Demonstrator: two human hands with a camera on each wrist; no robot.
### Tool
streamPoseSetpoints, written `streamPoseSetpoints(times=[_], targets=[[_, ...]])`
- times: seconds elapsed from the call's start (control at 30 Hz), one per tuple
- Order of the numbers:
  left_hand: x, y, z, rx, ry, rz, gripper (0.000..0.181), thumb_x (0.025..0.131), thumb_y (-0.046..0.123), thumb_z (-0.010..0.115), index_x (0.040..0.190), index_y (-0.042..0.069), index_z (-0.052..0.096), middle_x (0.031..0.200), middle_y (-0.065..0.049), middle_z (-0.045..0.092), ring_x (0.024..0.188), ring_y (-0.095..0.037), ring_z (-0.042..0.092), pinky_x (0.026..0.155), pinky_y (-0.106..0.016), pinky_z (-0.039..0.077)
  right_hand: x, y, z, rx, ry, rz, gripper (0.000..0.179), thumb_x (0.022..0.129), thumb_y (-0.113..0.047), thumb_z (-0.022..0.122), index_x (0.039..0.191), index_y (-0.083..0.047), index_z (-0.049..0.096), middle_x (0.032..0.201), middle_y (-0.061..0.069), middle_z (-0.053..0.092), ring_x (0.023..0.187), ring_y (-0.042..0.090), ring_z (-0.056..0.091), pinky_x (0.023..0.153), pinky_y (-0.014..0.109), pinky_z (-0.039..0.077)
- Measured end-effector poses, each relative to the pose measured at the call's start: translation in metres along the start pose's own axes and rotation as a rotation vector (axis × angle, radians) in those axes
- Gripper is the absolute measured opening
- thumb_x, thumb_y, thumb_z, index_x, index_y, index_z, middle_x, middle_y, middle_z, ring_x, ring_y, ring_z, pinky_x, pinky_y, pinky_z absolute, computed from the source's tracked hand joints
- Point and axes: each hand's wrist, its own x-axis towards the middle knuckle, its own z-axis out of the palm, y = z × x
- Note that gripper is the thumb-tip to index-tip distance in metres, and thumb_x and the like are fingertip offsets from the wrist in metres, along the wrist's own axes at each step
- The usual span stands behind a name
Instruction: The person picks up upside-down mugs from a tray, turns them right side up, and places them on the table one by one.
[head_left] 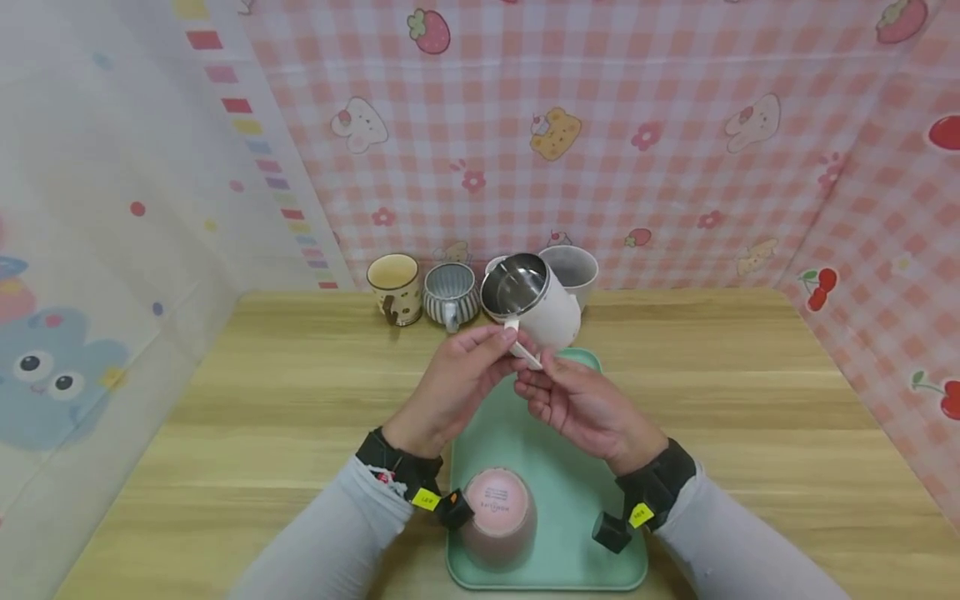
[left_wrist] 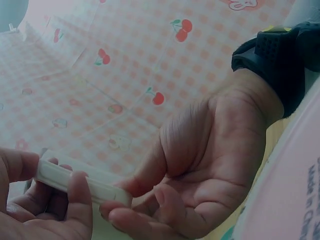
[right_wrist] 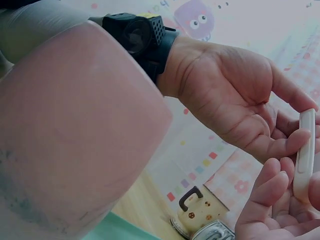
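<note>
A white mug (head_left: pixel 555 318) with a shiny steel inside is held up over the far end of the green tray (head_left: pixel 588 517), its mouth tilted toward the back left. Its white handle (head_left: pixel 527 354) points toward the person. At the handle's upper end, my left hand (head_left: pixel 461 379) pinches it between thumb and fingers. My right hand (head_left: pixel 583 410) grips the lower end with its fingertips. Both wrist views show the handle (left_wrist: pixel 82 186) between the two hands. On the tray's near left part a pink mug (head_left: pixel 498 512) stands upside down, printing on its base.
Along the back wall stand a yellow spotted mug (head_left: pixel 395 287), a grey striped cup (head_left: pixel 450 293) and a pale grey cup (head_left: pixel 576 268), the last partly behind the white mug. Another pale rim is mostly hidden there. Patterned cloth walls enclose the wooden table (head_left: pixel 300 417).
</note>
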Motion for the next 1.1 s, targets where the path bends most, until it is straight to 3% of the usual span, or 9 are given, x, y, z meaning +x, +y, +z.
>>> streamPoseSetpoints(times=[0.3, 0.57, 0.7, 0.9, 1.1], targets=[[0.003, -0.002, 0.004, 0.024, 0.058, -0.016, 0.017, 0.105, 0.006, 0.055, 0.109, -0.005, 0.068, 0.098, 0.0, 0.071, 0.093, -0.012, 0.067, 0.089, -0.023, 0.056, 0.003, 0.002, -0.001, -0.058, 0.076, 0.048, 0.036, 0.11, -0.034, 0.047, 0.105, -0.015, 0.076, 0.096, 0.0, 0.075, 0.091, 0.01, 0.073, 0.081, 0.022, 0.059], [0.003, 0.004, 0.007, 0.07, 0.055, -0.032, 0.015, 0.105, 0.009, 0.058, 0.104, -0.001, 0.069, 0.097, 0.0, 0.07, 0.087, -0.013, 0.065, 0.088, -0.025, 0.055, 0.001, -0.002, -0.008, -0.294, 0.08, 0.041, 0.037, 0.11, -0.044, 0.047, 0.105, -0.022, 0.076, 0.094, -0.005, 0.074, 0.094, 0.009, 0.072, 0.078, 0.022, 0.055], [0.01, 0.01, 0.01, 0.12, 0.046, -0.035, 0.015, 0.105, 0.01, 0.058, 0.102, 0.0, 0.069, 0.098, -0.001, 0.069, 0.087, -0.013, 0.064, 0.09, -0.025, 0.054, -0.006, -0.008, -0.017, -0.478, 0.097, 0.047, 0.036, 0.11, -0.041, 0.049, 0.118, -0.014, 0.072, 0.097, -0.005, 0.073, 0.098, 0.01, 0.071, 0.081, 0.024, 0.055], [0.027, 0.023, 0.017, 0.204, 0.038, -0.028, 0.019, 0.105, 0.014, 0.058, 0.103, -0.002, 0.069, 0.104, -0.006, 0.069, 0.093, -0.013, 0.065, 0.092, -0.027, 0.055, -0.02, -0.02, -0.032, -0.898, 0.141, 0.036, 0.046, 0.109, -0.034, 0.055, 0.133, 0.004, 0.063, 0.103, 0.005, 0.074, 0.104, 0.018, 0.068, 0.086, 0.031, 0.056], [0.056, 0.032, 0.03, 0.297, 0.027, -0.038, 0.026, 0.107, 0.02, 0.058, 0.111, -0.003, 0.071, 0.106, -0.004, 0.068, 0.092, -0.011, 0.063, 0.099, -0.033, 0.053, -0.033, -0.026, -0.04, -1.237, 0.159, 0.045, 0.044, 0.106, -0.036, 0.06, 0.132, -0.002, 0.066, 0.115, 0.011, 0.075, 0.109, 0.021, 0.067, 0.093, 0.041, 0.056]])
